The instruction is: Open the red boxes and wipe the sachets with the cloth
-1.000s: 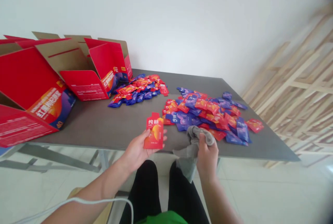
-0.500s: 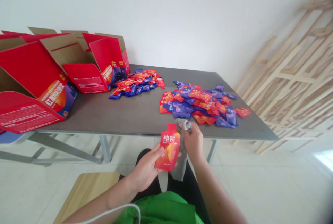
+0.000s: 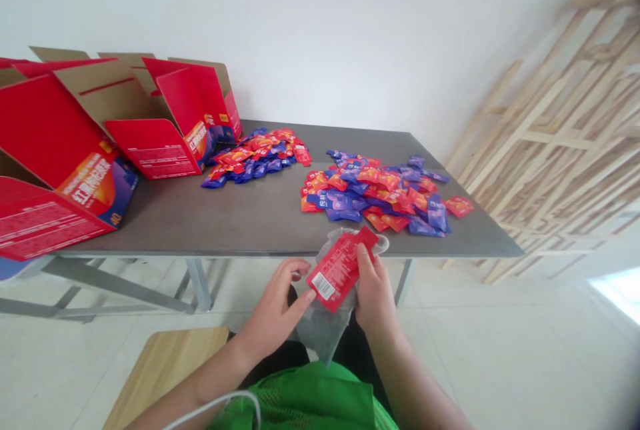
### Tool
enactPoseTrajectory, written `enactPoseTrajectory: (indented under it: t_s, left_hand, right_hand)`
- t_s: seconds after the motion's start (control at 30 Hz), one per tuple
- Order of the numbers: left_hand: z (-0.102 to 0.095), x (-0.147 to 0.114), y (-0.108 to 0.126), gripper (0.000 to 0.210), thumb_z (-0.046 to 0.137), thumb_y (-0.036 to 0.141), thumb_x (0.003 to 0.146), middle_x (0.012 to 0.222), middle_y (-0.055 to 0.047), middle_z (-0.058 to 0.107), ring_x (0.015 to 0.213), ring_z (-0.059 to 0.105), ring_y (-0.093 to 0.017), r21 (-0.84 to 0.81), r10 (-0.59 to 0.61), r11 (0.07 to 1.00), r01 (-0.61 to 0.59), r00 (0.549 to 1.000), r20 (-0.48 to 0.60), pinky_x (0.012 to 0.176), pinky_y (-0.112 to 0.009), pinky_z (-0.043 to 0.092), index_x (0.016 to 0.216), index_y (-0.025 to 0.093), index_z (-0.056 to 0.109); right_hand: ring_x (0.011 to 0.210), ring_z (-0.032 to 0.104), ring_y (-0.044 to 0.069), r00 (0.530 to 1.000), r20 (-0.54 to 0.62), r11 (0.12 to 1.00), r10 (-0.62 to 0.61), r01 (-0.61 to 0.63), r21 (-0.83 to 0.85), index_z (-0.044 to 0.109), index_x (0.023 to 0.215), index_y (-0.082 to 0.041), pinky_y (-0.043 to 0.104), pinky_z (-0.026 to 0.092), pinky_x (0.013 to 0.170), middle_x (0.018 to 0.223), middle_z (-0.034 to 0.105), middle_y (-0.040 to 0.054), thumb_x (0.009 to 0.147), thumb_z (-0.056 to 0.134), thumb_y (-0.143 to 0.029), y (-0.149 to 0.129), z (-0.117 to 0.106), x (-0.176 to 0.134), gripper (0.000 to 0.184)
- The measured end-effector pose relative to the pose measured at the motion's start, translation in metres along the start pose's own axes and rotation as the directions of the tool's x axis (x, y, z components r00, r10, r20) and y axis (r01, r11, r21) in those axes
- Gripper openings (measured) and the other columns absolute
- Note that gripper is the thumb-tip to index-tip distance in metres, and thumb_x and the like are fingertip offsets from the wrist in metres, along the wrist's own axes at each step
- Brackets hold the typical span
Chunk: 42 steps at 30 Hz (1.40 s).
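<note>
A red pouch [image 3: 340, 270] with its barcode side up is tilted in front of me, just off the table's front edge. My right hand [image 3: 374, 290] pinches it near its narrow neck, thumb on top. A grey cloth [image 3: 323, 333] hangs behind and below the pouch, bunched at the same hand. My left hand [image 3: 277, 307] is at the pouch's lower left corner, thumb and fingers spread, the thumb tip at the corner; whether it touches cannot be made out. Beyond my hands lies a heap of red and purple pouches [image 3: 380, 190] on the dark table [image 3: 250, 220].
A second pouch pile [image 3: 257, 157] lies further left. Open red cartons [image 3: 160, 143] stand along the table's left side. Wooden slats [image 3: 540, 143] lean at the right wall. A wooden stool [image 3: 170, 370] is at my lower left, and a white cable [image 3: 215, 403] crosses my left arm.
The red pouch has been turned from its front to its barcode side and has passed from my left hand to my right. My left hand has opened. The cloth has spread behind the pouch.
</note>
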<state>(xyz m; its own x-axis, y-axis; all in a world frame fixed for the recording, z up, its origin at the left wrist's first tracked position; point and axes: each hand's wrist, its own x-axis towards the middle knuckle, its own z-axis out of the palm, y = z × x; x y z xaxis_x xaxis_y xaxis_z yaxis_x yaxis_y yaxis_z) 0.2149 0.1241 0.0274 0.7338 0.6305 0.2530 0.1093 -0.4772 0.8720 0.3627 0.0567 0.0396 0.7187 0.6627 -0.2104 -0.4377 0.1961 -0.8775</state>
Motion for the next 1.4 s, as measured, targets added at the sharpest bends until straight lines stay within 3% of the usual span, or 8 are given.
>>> enactPoseTrajectory:
  t_s: [0.2, 0.33, 0.53, 0.83, 0.97, 1.1, 1.2, 1.4]
  left_hand:
    - [-0.009, 0.001, 0.004, 0.035, 0.048, 0.036, 0.096, 0.078, -0.002, 0.063, 0.075, 0.058, -0.017, -0.202, -0.035, 0.975, 0.088, 0.967, 0.253, 0.076, -0.029, 0.047, 0.071, 0.017, 0.064]
    - [-0.003, -0.005, 0.004, 0.033, 0.051, 0.037, 0.093, 0.075, -0.001, 0.06, 0.073, 0.054, -0.017, -0.273, -0.188, 0.94, 0.207, 0.978, 0.096, 0.071, -0.028, 0.044, 0.067, 0.019, 0.059]
    - [0.011, 0.0, 0.003, 0.026, 0.06, 0.04, 0.087, 0.074, -0.001, 0.064, 0.078, 0.056, -0.021, -0.434, -0.262, 0.865, 0.253, 0.964, 0.04, 0.081, -0.032, 0.046, 0.069, 0.021, 0.067]
    - [0.028, -0.014, -0.028, 0.03, 0.057, 0.042, 0.09, 0.087, -0.005, 0.072, 0.075, 0.061, -0.02, -0.572, -0.37, 0.698, 0.43, 0.901, 0.227, 0.072, -0.031, 0.047, 0.104, 0.02, 0.071]
    - [0.011, 0.016, -0.036, 0.034, 0.055, 0.041, 0.091, 0.108, -0.007, 0.073, 0.099, 0.065, -0.026, -0.485, -0.325, 0.825, 0.29, 0.946, 0.014, 0.087, -0.035, 0.049, 0.115, 0.021, 0.068]
    - [-0.01, 0.09, -0.028, 0.03, 0.051, 0.026, 0.089, 0.127, -0.009, 0.067, 0.124, 0.056, -0.029, 0.127, 0.013, 0.992, 0.011, 0.983, -0.183, 0.105, -0.038, 0.042, 0.111, 0.019, 0.07]
    - [-0.009, 0.16, -0.023, 0.026, 0.046, 0.018, 0.088, 0.139, -0.011, 0.059, 0.126, 0.056, -0.029, 0.512, 0.179, 0.85, -0.123, 0.982, -0.063, 0.108, -0.039, 0.041, 0.093, 0.017, 0.072]
    - [0.017, 0.258, -0.045, 0.008, 0.067, 0.018, 0.077, 0.125, -0.014, 0.067, 0.118, 0.061, -0.032, 0.575, 0.198, 0.753, -0.32, 0.943, 0.266, 0.107, -0.044, 0.044, 0.084, 0.017, 0.071]
  right_hand:
    - [0.082, 0.072, 0.024, 0.998, 0.041, 0.999, 0.044, -0.044, -0.017, 0.065, 0.099, -0.019, 0.035, 0.056, 0.074, 0.087, 0.075, 0.0054, 0.082, 0.062, -0.056, -0.005, -0.002, 0.008, 0.04]
    - [0.106, 0.066, 0.024, 0.868, -0.17, 0.871, -0.466, 0.416, -0.261, 0.067, 0.109, -0.022, 0.039, 0.052, 0.093, 0.111, 0.072, 0.0067, 0.089, 0.055, -0.048, -0.009, -0.02, 0.006, 0.035]
    - [0.103, 0.069, 0.024, 0.573, 0.703, 0.388, -0.422, 0.815, -0.431, 0.075, 0.107, -0.026, 0.033, 0.057, 0.087, 0.115, 0.072, 0.0062, 0.085, 0.06, -0.023, 0.005, -0.013, -0.02, 0.027]
    - [0.082, 0.07, 0.025, 0.905, 0.115, 0.506, -0.41, 0.331, -0.797, 0.074, 0.087, -0.018, 0.032, 0.05, 0.073, 0.09, 0.075, 0.0095, 0.089, 0.052, -0.049, 0.016, -0.051, 0.055, 0.038]
    - [0.083, 0.069, 0.028, 0.908, -0.049, 0.662, -0.417, 0.266, -0.7, 0.074, 0.088, -0.014, 0.034, 0.049, 0.072, 0.085, 0.076, 0.0111, 0.085, 0.052, -0.058, 0.014, -0.067, 0.063, 0.049]
    - [0.084, 0.069, 0.029, 0.91, -0.068, 0.712, -0.409, 0.272, -0.648, 0.075, 0.088, -0.014, 0.035, 0.049, 0.074, 0.086, 0.076, 0.0109, 0.083, 0.055, -0.057, 0.013, -0.068, 0.06, 0.048]
    - [0.082, 0.069, 0.027, 0.905, -0.056, 0.725, -0.422, 0.3, -0.62, 0.074, 0.087, -0.015, 0.034, 0.05, 0.073, 0.085, 0.076, 0.0093, 0.083, 0.056, -0.055, 0.01, -0.062, 0.062, 0.044]
    - [0.085, 0.069, 0.026, 0.905, -0.056, 0.756, -0.422, 0.317, -0.572, 0.073, 0.089, -0.016, 0.034, 0.05, 0.078, 0.088, 0.076, 0.0084, 0.083, 0.057, -0.051, 0.003, -0.06, 0.072, 0.039]
